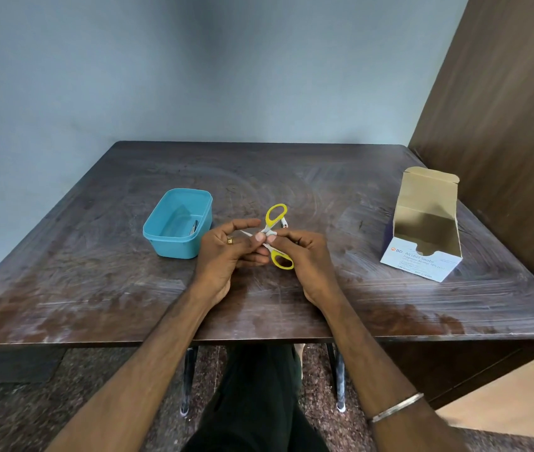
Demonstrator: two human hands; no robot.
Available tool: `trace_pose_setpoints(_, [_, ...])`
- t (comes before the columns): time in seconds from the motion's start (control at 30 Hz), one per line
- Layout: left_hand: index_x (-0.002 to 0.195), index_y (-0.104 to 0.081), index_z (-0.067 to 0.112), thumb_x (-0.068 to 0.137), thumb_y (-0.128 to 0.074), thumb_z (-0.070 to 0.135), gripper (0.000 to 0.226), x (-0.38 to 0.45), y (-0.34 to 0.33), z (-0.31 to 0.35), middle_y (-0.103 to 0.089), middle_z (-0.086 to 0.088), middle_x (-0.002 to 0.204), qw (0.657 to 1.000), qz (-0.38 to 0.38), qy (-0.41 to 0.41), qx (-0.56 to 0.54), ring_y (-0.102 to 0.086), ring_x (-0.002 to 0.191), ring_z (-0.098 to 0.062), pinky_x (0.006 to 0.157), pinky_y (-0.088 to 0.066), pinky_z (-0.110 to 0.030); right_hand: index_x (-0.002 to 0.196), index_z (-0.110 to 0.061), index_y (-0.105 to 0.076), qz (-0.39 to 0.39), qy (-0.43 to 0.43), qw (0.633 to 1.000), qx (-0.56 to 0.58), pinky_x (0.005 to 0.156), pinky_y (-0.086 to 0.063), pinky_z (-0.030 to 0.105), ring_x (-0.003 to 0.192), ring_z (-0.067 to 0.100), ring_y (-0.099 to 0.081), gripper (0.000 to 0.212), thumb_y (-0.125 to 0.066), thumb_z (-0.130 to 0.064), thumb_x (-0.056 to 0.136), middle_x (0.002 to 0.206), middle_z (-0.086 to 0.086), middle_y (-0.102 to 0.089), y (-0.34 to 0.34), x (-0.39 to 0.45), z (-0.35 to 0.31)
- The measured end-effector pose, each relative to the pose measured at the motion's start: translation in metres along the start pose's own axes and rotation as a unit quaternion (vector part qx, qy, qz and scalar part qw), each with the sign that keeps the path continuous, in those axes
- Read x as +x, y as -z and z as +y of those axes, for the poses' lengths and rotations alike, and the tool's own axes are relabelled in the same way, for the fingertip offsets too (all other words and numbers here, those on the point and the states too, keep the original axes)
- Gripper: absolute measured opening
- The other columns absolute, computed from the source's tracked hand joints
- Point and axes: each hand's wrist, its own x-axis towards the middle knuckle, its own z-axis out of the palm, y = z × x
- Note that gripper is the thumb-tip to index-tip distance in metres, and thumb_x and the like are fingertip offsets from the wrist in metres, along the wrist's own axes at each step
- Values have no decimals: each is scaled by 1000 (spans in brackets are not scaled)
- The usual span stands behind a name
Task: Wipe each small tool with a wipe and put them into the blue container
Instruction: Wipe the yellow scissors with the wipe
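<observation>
Both hands' fingers pinch scissors; blue container holds 1 tool (small).

Dark wooden table, scuffed, whitish smears. On it: blue container left of centre; opened alcohol swab box right; possibly another small tool behind hands

The scissors' blades and pivot lie hidden behind the fingers of both hands. Whether a wipe sits between those fingers cannot be told. A small tool inside the blue container is too small to identify.
</observation>
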Motion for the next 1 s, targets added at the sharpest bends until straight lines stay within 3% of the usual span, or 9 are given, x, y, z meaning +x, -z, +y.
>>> trace_pose_setpoints(0.07, [105, -70, 7, 85, -71, 8, 21, 0, 0, -1, -72, -19, 72, 1000, 10, -5, -5, -71, 57, -23, 58, -59, -28, 82, -15, -81, 43, -3, 999, 1, 68, -48, 35, 71, 18, -59, 15, -69, -10, 90, 74, 18, -70, -2, 1, 1])
trace_pose_setpoints(0.17, [107, -69, 5, 85, -70, 6, 22, 2, 0, -2, -72, -17, 71, 1000, 12, -7, -2, -70, 58, -21, 58, -58, -27, 74, -20, -79, 117, -15, 993, -2, 69, -48, 39, 70, 22, -62, 14, -68, -17, 83, 77, 21, -71, -2, 4, 6])
trace_pose_setpoints(0.27, [103, -68, 1, 85, -69, 1, 18, 2, -1, -4, -70, -15, 67, 1000, 15, -14, 3, -69, 57, -19, 58, -58, -26, 73, -3, -73, 115, -18, 992, -45, 62, -43, 37, 63, 21, -54, 20, -66, -21, 77, 68, 29, -60, -1, 6, 10])
trace_pose_setpoints(0.33, [93, -66, 1, 85, -68, -1, 8, 4, -2, -7, -70, -14, 66, 1000, 25, -17, 8, -68, 56, -18, 59, -59, -27, 72, 2, -71, 99, -12, 993, -62, 57, -40, 35, 59, 19, -50, 24, -65, -21, 77, 61, 20, -56, -1, 5, 10])
trace_pose_setpoints(0.47, [86, -64, -1, 85, -69, -4, 5, 5, -3, -10, -71, -11, 65, 998, 44, -31, 32, -67, 55, -17, 60, -59, -28, 59, -6, -66, 81, -14, 994, -72, 56, -42, 28, 57, 14, -52, 21, -64, -14, 78, 58, 7, -56, 0, 4, 9])
trace_pose_setpoints(0.6, [81, -64, 2, 84, -67, -7, 10, 4, -4, -10, -70, -8, 61, 995, 71, -47, 43, -67, 52, -16, 59, -58, -25, 47, -15, -57, 101, -31, 991, -82, 57, -40, 32, 53, 14, -48, 33, -62, -8, 79, 49, -5, -54, 0, 7, 12])
trace_pose_setpoints(0.73, [82, -65, 2, 84, -68, -8, 10, 3, -3, -9, -70, -8, 62, 994, 85, -59, 40, -68, 54, -17, 60, -59, -26, 55, 0, -58, 131, -24, 987, -88, 54, -41, 37, 51, 17, -47, 27, -60, -19, 75, 50, 6, -49, -1, 6, 13])
trace_pose_setpoints(0.87, [83, -65, 3, 84, -68, -7, 11, 3, -2, -8, -71, -11, 66, 993, 96, -64, 33, -68, 56, -18, 64, -59, -28, 65, -4, -72, 97, -16, 992, -76, 51, -45, 30, 51, 14, -53, 22, -67, -8, 85, 55, 2, -62, 0, 3, 9])
trace_pose_setpoints(1.0, [88, -64, -2, 84, -68, -7, 7, 2, -2, -7, -70, -17, 73, 992, 103, -69, 36, -69, 60, -19, 65, -60, -28, 75, -12, -78, 58, -16, 994, -90, 46, -42, 23, 53, 2, -58, 16, -70, -10, 89, 61, -3, -67, -2, 1, 3])
